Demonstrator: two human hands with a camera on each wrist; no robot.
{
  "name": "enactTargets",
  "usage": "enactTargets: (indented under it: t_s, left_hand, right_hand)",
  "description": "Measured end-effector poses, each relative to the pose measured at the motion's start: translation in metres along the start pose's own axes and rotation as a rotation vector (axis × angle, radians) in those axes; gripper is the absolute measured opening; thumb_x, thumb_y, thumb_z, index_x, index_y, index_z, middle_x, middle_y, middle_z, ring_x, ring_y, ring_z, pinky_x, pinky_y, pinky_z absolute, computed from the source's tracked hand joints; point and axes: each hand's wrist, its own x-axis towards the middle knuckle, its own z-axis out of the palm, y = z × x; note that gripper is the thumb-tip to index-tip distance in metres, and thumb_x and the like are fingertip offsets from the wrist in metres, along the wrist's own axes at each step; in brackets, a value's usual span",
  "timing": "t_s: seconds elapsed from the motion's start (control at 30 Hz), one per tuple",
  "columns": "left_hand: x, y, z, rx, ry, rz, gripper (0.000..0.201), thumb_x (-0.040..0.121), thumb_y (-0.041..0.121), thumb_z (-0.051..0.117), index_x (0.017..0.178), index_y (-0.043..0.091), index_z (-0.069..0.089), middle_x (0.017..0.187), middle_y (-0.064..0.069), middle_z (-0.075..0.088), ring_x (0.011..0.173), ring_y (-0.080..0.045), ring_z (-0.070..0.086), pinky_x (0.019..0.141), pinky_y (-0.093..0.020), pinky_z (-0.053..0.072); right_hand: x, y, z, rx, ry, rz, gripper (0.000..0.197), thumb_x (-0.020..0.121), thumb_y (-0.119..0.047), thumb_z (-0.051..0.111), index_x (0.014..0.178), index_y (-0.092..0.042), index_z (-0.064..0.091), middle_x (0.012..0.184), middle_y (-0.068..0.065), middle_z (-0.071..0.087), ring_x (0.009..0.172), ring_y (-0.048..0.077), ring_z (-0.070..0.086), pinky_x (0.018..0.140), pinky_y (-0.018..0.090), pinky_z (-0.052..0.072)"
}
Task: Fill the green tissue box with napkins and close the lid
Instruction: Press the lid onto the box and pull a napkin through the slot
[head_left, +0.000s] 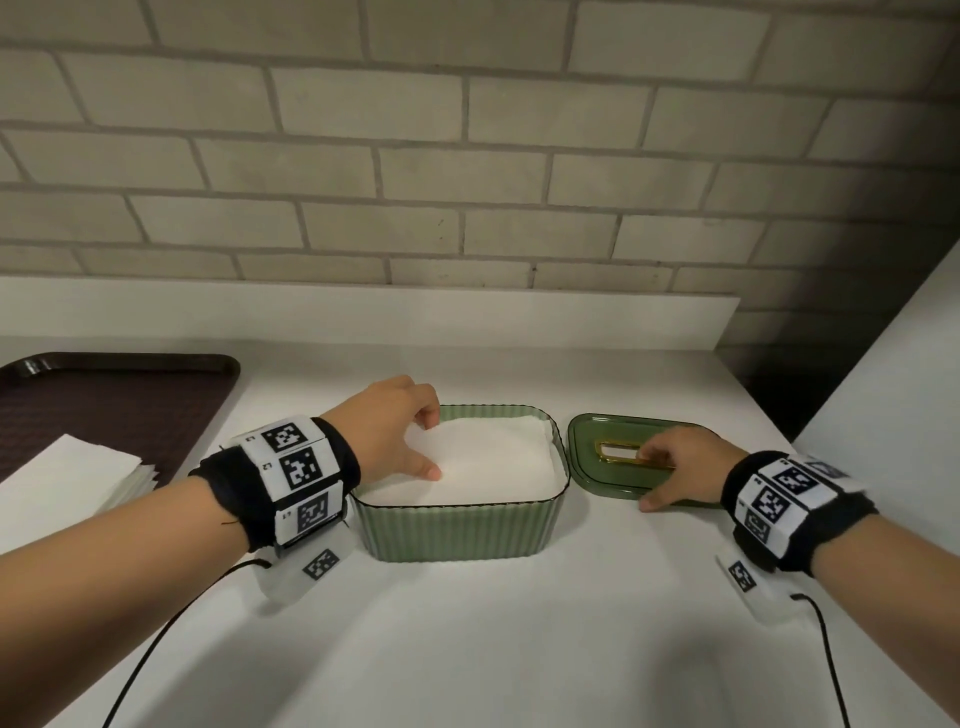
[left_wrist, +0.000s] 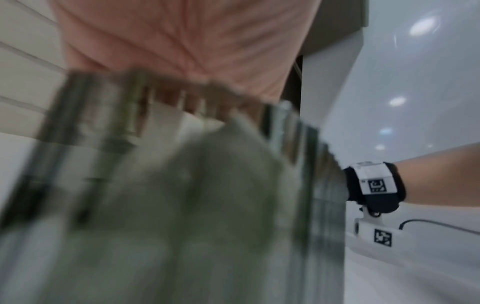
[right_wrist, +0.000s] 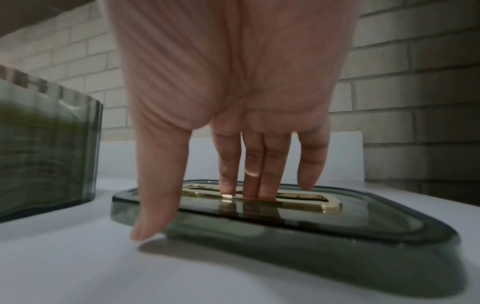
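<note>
The green ribbed tissue box stands mid-counter with no lid, holding white napkins almost to its rim. My left hand is over its left end: bent fingertips touch the stack's back left corner and the thumb lies flat on top. The left wrist view is blurred and shows only the palm above the box wall. The green lid lies flat just right of the box. My right hand grips the lid, fingertips in its gold slot and thumb on the front edge.
A brown tray at the left carries a spare stack of white napkins. A brick wall with a white ledge closes the back. A white panel rises at the right. Wrist cables trail over the near counter.
</note>
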Motion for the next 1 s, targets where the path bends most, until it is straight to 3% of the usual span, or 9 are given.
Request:
enactTargets:
  t_s: [0.07, 0.2, 0.33, 0.53, 0.63, 0.77, 0.93, 1.0]
  left_hand:
    - [-0.002, 0.002, 0.0, 0.011, 0.016, 0.015, 0.043, 0.066, 0.034, 0.082, 0.093, 0.022, 0.05, 0.096, 0.007, 0.04, 0.092, -0.013, 0.04, 0.078, -0.022, 0.033]
    - [-0.005, 0.002, -0.004, -0.046, 0.044, -0.008, 0.044, 0.068, 0.032, 0.081, 0.073, 0.03, 0.037, 0.075, 0.012, 0.042, 0.072, -0.013, 0.043, 0.06, -0.019, 0.032]
    - [-0.011, -0.007, -0.012, -0.128, 0.073, -0.091, 0.046, 0.068, 0.036, 0.08, 0.094, 0.031, 0.042, 0.08, 0.015, 0.046, 0.081, -0.015, 0.05, 0.07, -0.024, 0.035]
    - [-0.026, -0.03, -0.017, -0.255, 0.127, -0.163, 0.057, 0.061, 0.039, 0.085, 0.101, 0.031, 0.045, 0.082, 0.011, 0.06, 0.071, -0.007, 0.058, 0.061, -0.02, 0.039]
    - [-0.034, -0.041, -0.014, -0.393, 0.13, -0.174, 0.053, 0.06, 0.033, 0.086, 0.097, 0.035, 0.049, 0.089, 0.009, 0.065, 0.073, -0.012, 0.062, 0.064, -0.02, 0.044]
    - [-0.043, -0.044, -0.01, -0.454, 0.14, -0.114, 0.057, 0.061, 0.03, 0.086, 0.101, 0.041, 0.047, 0.108, 0.015, 0.06, 0.079, -0.009, 0.061, 0.067, -0.011, 0.044]
    - [-0.052, -0.047, -0.005, -0.47, 0.112, -0.108, 0.067, 0.062, 0.031, 0.086, 0.116, 0.034, 0.046, 0.123, 0.018, 0.047, 0.088, -0.003, 0.059, 0.066, -0.01, 0.04]
    - [-0.057, -0.049, -0.004, -0.516, 0.101, -0.112, 0.07, 0.06, 0.031, 0.087, 0.117, 0.033, 0.046, 0.124, 0.018, 0.046, 0.089, -0.003, 0.06, 0.068, -0.013, 0.042]
  right_hand:
    - [0.003, -0.001, 0.001, -0.044, 0.008, -0.02, 0.058, 0.063, -0.044, 0.08, 0.113, -0.022, 0.061, 0.099, -0.009, 0.052, 0.092, 0.011, 0.051, 0.081, 0.022, 0.04]
    - [0.006, -0.003, -0.002, -0.039, -0.035, -0.03, 0.056, 0.062, -0.039, 0.081, 0.109, -0.022, 0.057, 0.103, -0.007, 0.054, 0.093, 0.012, 0.052, 0.079, 0.021, 0.042]
    - [0.003, -0.003, -0.004, -0.049, -0.074, -0.024, 0.05, 0.061, -0.037, 0.078, 0.104, -0.027, 0.053, 0.102, -0.006, 0.055, 0.091, 0.012, 0.053, 0.078, 0.023, 0.047]
    - [-0.015, -0.003, -0.028, 0.012, 0.113, -0.016, 0.062, 0.059, -0.035, 0.08, 0.117, -0.03, 0.059, 0.101, -0.007, 0.052, 0.093, 0.013, 0.053, 0.077, 0.024, 0.043]
    - [-0.029, -0.017, -0.053, 0.05, 0.206, -0.098, 0.059, 0.065, -0.033, 0.079, 0.12, -0.029, 0.058, 0.103, -0.004, 0.051, 0.094, 0.012, 0.051, 0.085, 0.027, 0.044]
    - [-0.05, -0.054, -0.08, 0.165, 0.31, -0.257, 0.056, 0.068, -0.029, 0.08, 0.12, -0.027, 0.06, 0.104, -0.003, 0.054, 0.093, 0.012, 0.052, 0.082, 0.022, 0.041]
    - [-0.066, -0.114, -0.085, 0.122, 0.256, -0.467, 0.054, 0.067, -0.033, 0.081, 0.117, -0.028, 0.061, 0.104, -0.005, 0.055, 0.092, 0.01, 0.053, 0.082, 0.019, 0.043]
    - [-0.065, -0.136, -0.078, 0.046, 0.214, -0.506, 0.057, 0.065, -0.04, 0.08, 0.118, -0.029, 0.061, 0.103, -0.006, 0.054, 0.094, 0.011, 0.053, 0.085, 0.023, 0.044]
